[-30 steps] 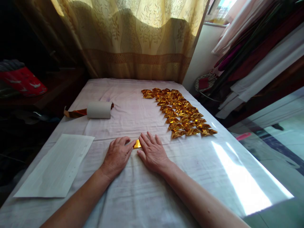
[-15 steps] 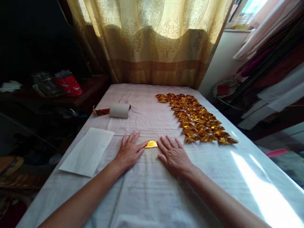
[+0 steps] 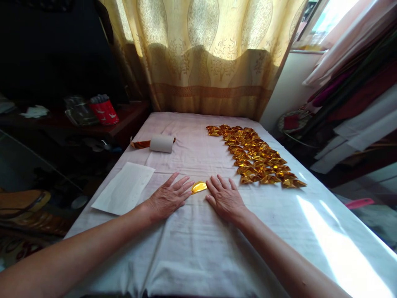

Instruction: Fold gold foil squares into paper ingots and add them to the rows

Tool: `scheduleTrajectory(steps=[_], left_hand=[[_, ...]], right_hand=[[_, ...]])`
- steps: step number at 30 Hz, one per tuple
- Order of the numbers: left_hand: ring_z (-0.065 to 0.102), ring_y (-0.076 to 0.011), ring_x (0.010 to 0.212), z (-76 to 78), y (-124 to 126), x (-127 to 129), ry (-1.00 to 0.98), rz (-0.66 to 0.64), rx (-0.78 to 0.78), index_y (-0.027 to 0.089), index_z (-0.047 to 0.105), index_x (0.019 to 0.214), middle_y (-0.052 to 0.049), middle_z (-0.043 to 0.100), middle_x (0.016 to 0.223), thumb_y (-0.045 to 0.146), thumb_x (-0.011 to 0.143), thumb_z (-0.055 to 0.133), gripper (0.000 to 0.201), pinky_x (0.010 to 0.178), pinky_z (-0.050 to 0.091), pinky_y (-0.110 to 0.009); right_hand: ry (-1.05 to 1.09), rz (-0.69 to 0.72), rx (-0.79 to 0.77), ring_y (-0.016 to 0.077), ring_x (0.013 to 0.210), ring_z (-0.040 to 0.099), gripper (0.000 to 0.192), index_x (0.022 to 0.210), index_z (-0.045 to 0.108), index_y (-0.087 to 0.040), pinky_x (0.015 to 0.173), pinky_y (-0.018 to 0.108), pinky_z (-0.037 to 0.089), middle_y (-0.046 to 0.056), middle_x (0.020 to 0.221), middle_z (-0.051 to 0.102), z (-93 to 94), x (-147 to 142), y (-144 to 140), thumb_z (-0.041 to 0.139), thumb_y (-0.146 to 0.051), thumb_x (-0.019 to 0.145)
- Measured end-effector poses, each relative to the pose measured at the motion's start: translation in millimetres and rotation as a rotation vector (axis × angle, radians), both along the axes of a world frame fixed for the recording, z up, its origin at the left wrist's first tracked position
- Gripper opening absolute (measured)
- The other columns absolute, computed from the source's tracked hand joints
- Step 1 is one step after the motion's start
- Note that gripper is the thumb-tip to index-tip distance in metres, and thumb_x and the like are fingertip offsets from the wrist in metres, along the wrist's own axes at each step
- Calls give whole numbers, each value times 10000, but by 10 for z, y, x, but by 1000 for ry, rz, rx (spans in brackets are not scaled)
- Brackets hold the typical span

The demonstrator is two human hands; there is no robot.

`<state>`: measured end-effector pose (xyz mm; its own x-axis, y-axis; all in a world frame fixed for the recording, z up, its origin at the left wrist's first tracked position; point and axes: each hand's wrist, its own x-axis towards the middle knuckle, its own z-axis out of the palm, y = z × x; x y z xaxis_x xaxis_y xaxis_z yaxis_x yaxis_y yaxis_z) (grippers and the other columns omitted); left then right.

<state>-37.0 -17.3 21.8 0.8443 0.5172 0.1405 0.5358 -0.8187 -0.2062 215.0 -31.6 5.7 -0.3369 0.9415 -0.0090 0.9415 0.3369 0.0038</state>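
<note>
Two hands flat on tabletop: left hand, right hand. One gold foil piece btwn fingertips. Folded gold pieces in rows, far right: several dozen, too many + overlapping for exact count. One foil roll. One white paper sheet. One red cup on side shelf.

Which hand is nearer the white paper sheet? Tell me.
Left. The left hand lies just right of the white paper sheet; the right hand rests farther right, past the gold foil piece.
</note>
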Motion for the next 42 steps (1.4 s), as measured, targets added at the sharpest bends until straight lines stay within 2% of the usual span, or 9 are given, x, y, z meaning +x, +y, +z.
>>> scheduleTrajectory(steps=[5,8,10,13,18,23,31,37,42], left_hand=[[393,-213,1420,49,-49,-30,-9,-51,-11,279,595,1259,-32,501,1496,195,933,562,337,1216,161,-511],[474,-253,1347,105,-46,11,-62,-33,-34,263,688,1062,-35,589,1403,266,906,617,171,1201,161,-542],[580,-258,1198,134,-30,90,-132,33,-74,244,703,929,-43,691,1218,317,899,630,107,1159,241,-540],[650,-228,925,136,10,267,-211,227,-132,216,677,996,-55,720,960,341,894,640,165,930,449,-416],[650,-217,801,55,112,479,-200,304,-146,200,682,939,-53,690,842,312,892,642,128,720,454,-324],[645,-210,801,4,168,462,-182,314,-152,188,691,944,-66,689,859,290,942,559,167,703,463,-309],[632,-168,768,2,169,470,-198,404,-145,210,673,941,-53,680,911,308,999,442,259,656,451,-258],[657,-201,759,10,275,460,-220,490,-209,210,674,911,-52,707,857,323,972,493,221,614,429,-264],[686,-192,862,29,398,482,-329,547,-263,223,686,987,-35,740,961,221,935,520,174,709,458,-260]], right_hand=[[24,5,30,318,1460,291,529,1482,432,-228,1155,592,212,109,1556,391,-16,-6,-13,390,-456,1007],[36,-8,26,314,1460,292,526,1479,437,-224,1154,589,218,116,1554,393,0,-23,-18,390,-451,1007],[48,-21,15,307,1460,295,521,1479,437,-221,1152,580,228,119,1556,386,11,-43,-24,389,-437,1007],[80,-46,7,304,1453,309,510,1475,443,-225,1146,560,247,112,1558,382,10,-74,-36,399,-415,1005],[193,-79,58,295,1416,372,474,1435,491,-213,1132,509,280,100,1532,433,-47,-80,-47,425,-387,999],[313,-66,124,278,1328,468,391,1334,589,-209,1105,451,329,91,1441,546,-60,-32,-39,493,-324,973],[454,-139,100,194,949,656,249,1091,732,-247,845,276,468,55,1017,740,30,-64,49,517,-275,970],[505,-201,21,182,878,687,224,1045,765,-261,774,243,464,42,939,758,74,-89,220,576,-257,924],[602,-266,35,183,911,703,256,1059,771,-275,806,235,473,32,989,775,104,-69,394,597,-208,883]])
